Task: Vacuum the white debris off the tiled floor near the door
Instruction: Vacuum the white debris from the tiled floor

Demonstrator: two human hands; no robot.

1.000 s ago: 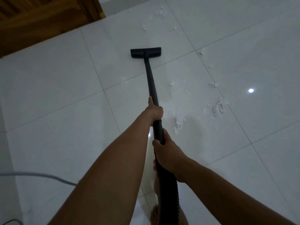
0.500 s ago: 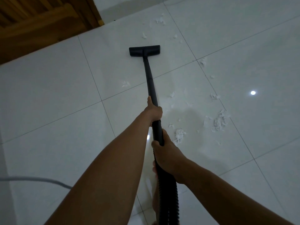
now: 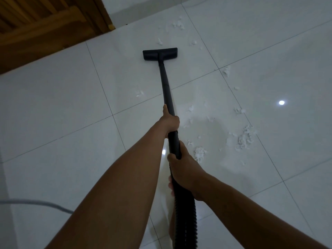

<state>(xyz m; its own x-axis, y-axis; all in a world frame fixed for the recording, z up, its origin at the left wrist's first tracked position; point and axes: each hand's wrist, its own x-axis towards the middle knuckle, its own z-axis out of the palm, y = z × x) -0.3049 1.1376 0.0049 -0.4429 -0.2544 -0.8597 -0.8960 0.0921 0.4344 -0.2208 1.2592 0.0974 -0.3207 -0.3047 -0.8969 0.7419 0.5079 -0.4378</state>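
Note:
A black vacuum wand (image 3: 166,85) runs away from me to its flat floor head (image 3: 159,54), which lies on the white tiles. My left hand (image 3: 170,121) grips the wand halfway up. My right hand (image 3: 183,168) grips it lower, where the ribbed hose (image 3: 185,218) begins. White debris lies scattered on the tiled floor: a clump (image 3: 199,153) beside my right hand, a bigger patch (image 3: 245,138) further right, and small bits (image 3: 177,24) just beyond the head.
A brown wooden door (image 3: 45,24) fills the top left corner, its frame ending at the floor (image 3: 53,141) near the head. A grey cord (image 3: 36,203) lies across the tiles at lower left. A ceiling light reflects as a bright spot (image 3: 281,102) on the right.
The view has tilted so that more of the door shows. The floor head has edged closer to the small bits beyond it. Both hands keep their grip.

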